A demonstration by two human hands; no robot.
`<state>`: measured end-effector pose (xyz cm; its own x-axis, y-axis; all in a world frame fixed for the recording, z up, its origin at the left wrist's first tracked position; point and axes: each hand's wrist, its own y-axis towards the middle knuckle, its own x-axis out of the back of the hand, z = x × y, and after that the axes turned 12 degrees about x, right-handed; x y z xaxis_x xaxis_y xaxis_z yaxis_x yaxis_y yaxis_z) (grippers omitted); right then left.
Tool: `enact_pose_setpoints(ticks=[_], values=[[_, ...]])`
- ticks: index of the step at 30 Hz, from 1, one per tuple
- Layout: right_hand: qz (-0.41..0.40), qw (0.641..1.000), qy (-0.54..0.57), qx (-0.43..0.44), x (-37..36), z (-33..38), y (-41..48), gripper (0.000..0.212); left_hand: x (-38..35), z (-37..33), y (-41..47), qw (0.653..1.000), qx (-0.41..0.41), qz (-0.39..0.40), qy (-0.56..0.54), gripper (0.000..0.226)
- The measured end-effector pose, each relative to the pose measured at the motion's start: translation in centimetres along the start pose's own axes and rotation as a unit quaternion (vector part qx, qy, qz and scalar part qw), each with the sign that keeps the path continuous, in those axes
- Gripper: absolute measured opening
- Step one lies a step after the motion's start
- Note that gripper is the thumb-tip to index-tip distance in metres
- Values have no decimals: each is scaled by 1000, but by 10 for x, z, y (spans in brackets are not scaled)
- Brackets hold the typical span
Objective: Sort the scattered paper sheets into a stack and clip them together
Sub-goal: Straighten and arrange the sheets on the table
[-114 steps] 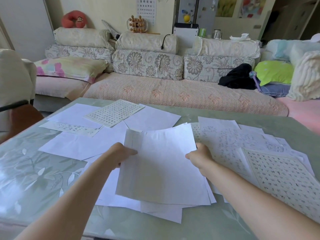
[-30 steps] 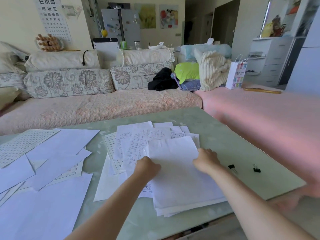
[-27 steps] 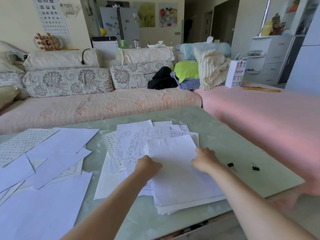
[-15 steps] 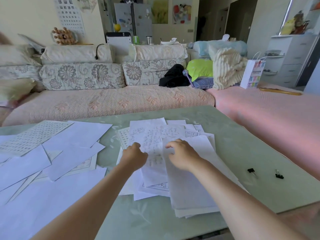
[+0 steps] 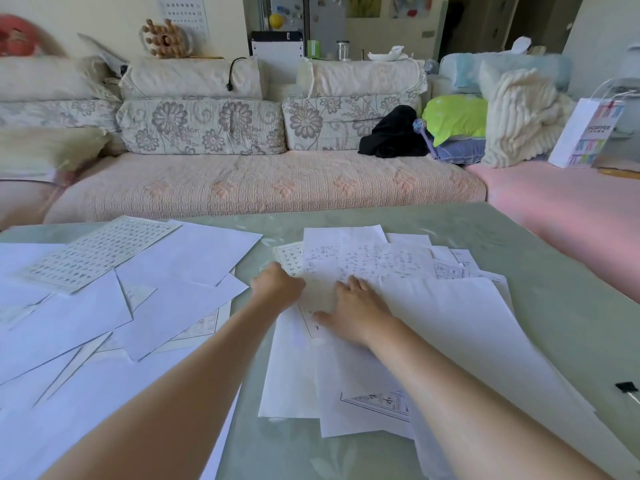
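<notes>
A loose pile of handwritten sheets [image 5: 367,263] lies in the middle of the green table [image 5: 554,271]. A stack of blank sheets [image 5: 467,341] overlaps it on the right. My left hand [image 5: 277,289] has its fingers curled at the left edge of the handwritten pile and grips a sheet there. My right hand [image 5: 356,306] lies flat with fingers spread, pressing on the same sheets. More blank sheets [image 5: 166,271] and a printed grid sheet [image 5: 100,251] lie scattered over the left half of the table. A black binder clip [image 5: 627,388] sits at the far right edge.
A long sofa [image 5: 270,185] with floral cushions runs behind the table. A pink-covered seat [image 5: 571,206] borders the table's right side. A white paper bag [image 5: 585,133] stands at the back right.
My right hand has moved left off the blank stack onto the handwritten sheets. My left hand has stayed at their left edge. My view has turned left.
</notes>
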<state>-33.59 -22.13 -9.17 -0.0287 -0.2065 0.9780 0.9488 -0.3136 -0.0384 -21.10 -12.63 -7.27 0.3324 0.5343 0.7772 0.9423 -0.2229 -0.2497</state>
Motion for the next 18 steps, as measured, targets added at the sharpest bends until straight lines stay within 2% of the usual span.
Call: enact_pose_setpoints(ticks=[3, 5, 7, 12, 15, 18], values=[[-46, 999, -7, 10, -1, -3, 3, 52, 4, -10, 10, 983, 51, 68, -161, 25], [-69, 997, -1, 13, 1, -6, 0, 35, 6, -13, 16, 951, 86, 126, -270, 22], [-91, 996, 12, 10, 2, -8, -3, 25, 8, -15, 17, 925, 107, 168, -324, 23], [-85, 995, 44, 43, 0, -7, -2, 37, 3, -15, 13, 964, 92, 134, -212, 26], [-88, 993, 53, 54, 0, -4, -4, 42, 0, -14, 12, 973, 73, 108, -189, 24], [-93, 991, 80, 60, 2, -2, -3, 40, -3, -17, 9, 983, 28, 94, -155, 32]])
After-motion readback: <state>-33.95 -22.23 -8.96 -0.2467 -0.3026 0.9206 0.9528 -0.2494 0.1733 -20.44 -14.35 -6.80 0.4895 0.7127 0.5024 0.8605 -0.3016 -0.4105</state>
